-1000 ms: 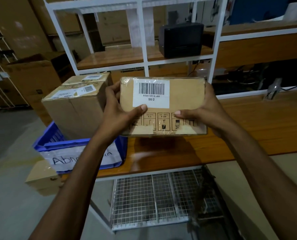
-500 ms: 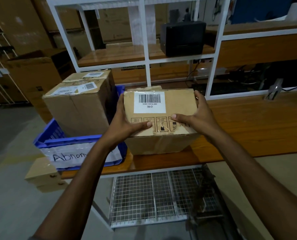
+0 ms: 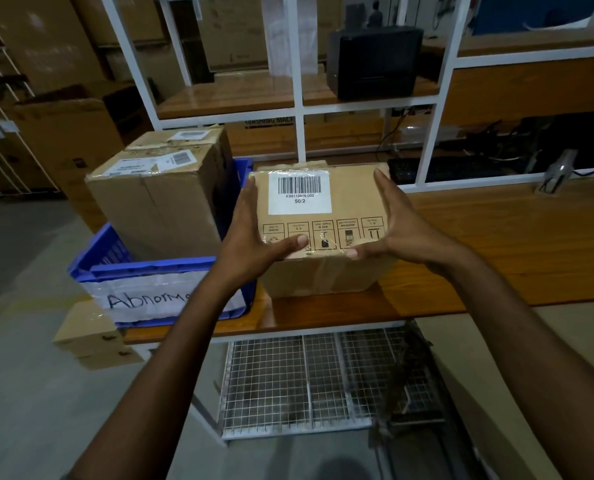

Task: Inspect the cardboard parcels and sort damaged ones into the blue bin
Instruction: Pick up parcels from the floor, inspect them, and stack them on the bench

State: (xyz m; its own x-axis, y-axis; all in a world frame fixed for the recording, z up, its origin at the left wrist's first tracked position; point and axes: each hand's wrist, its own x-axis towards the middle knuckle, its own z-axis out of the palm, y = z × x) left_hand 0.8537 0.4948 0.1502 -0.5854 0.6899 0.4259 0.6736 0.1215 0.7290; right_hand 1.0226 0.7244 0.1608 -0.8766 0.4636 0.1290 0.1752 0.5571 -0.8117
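Observation:
A small cardboard parcel (image 3: 351, 199) with a white barcode label and handling symbols rests on the wooden bench. My left hand (image 3: 250, 237) grips its left side, thumb over the top front edge. My right hand (image 3: 396, 226) grips its right side the same way. To the left stands the blue bin (image 3: 143, 271) with a white paper sign reading "Abnorm...". A larger creased cardboard box (image 3: 160, 202) with shipping labels stands upright inside the bin.
The wooden bench (image 3: 496, 244) runs to the right under a white shelf frame (image 3: 299, 109). A black device (image 3: 371, 60) sits on the upper shelf. Small cartons (image 3: 91, 334) lie on the floor by the bin. A wire mesh shelf (image 3: 302, 379) is below the bench.
The parcel was held up tilted toward me, then lowered and turned flat. It now rests on the bench beside the bin, both hands still on it.

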